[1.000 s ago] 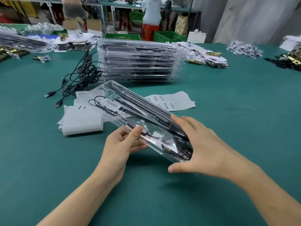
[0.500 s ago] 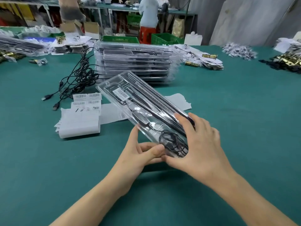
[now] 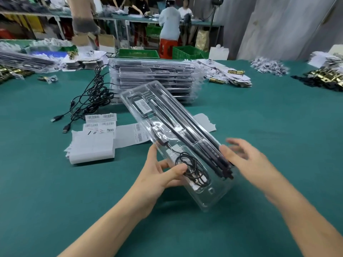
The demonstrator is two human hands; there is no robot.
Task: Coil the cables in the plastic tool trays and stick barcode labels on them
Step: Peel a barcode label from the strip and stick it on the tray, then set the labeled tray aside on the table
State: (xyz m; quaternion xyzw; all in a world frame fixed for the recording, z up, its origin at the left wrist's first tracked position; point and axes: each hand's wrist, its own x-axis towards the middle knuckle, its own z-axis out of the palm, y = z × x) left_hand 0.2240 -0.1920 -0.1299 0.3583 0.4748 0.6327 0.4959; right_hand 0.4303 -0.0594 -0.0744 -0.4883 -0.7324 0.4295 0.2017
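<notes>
A clear plastic tool tray [image 3: 211, 199] is tilted up off the green table, its near end low and its far end raised. Long black tools [image 3: 187, 132] lie in its slots. A black coiled cable [image 3: 194, 171] sits in its near pocket, and a barcode label [image 3: 143, 106] is stuck near its far end. My left hand [image 3: 159, 175] grips the tray's left edge, thumb pressed on the coil. My right hand [image 3: 248, 162] is blurred, fingers spread, at the tray's right edge.
A stack of filled trays [image 3: 152, 80] stands behind. Loose black USB cables [image 3: 89, 102] lie to its left. Barcode label sheets [image 3: 100, 121] and white backing paper [image 3: 91, 149] lie left of the tray. Brass hardware piles sit at far left and right. People work at a back table.
The tray has swung more upright and turned clockwise, its far end rising. My right hand has loosened from the tray's near end and moved to its right side.
</notes>
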